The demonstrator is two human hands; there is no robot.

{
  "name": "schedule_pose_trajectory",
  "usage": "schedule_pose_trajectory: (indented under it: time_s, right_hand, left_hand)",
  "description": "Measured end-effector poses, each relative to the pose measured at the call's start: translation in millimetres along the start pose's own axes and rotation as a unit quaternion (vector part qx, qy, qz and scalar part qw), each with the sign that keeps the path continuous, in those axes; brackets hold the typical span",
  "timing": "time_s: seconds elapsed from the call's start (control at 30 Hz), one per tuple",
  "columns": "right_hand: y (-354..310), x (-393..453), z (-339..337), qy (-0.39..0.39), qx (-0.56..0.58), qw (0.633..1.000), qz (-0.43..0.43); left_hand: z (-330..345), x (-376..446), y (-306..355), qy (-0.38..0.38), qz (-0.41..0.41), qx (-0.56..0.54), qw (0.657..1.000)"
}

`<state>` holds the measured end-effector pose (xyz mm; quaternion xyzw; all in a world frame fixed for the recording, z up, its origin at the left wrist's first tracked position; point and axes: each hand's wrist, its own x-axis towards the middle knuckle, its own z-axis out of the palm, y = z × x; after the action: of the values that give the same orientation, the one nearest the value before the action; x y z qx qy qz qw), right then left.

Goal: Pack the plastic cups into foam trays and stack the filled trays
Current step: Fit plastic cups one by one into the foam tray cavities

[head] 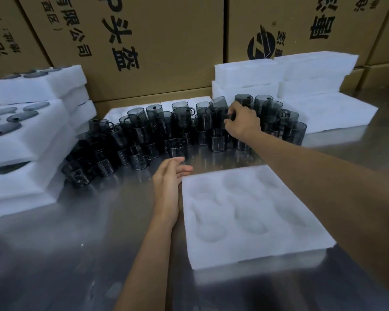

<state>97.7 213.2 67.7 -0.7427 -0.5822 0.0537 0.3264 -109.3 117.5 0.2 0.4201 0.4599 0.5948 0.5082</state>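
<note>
An empty white foam tray with several hollow pockets lies in front of me on the steel table. My left hand rests flat, fingers straight, against the tray's left edge. Behind it stand many dark smoky plastic cups with handles, stacked in short columns across the table. My right hand reaches into the right part of that group and grips a dark cup near the top of a stack.
Filled foam trays with cups lying in their pockets are stacked at the left. Empty foam trays are piled at the back right. Large cardboard boxes wall off the far side. Bare steel table lies at the near left.
</note>
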Motion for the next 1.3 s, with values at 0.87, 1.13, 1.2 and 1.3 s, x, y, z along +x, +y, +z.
schedule_pose_trajectory:
  time_s: [0.87,1.13,1.2,1.3]
  right_hand:
    - [-25.1,-210.3,-58.4,-0.036,0.367,0.926,-0.080]
    - [-37.7,-205.2,-41.0,-0.075,0.390,0.914,-0.086]
    - [-38.0,-204.5,-37.9,-0.074,0.361,0.922,-0.115]
    - [-33.2,-208.4,-38.3,-0.060,0.324,0.928,-0.172]
  left_hand:
    - [-36.8,-96.1,30.7,-0.135,-0.028,0.104,0.985]
    - [-36.1,-73.3,33.8,-0.105,-0.024,0.067,0.992]
    - [-34.4,-69.3,34.1,-0.099,-0.001,0.064,0.993]
    - [-34.5,-64.5,41.9,-0.117,0.058,0.059,0.990]
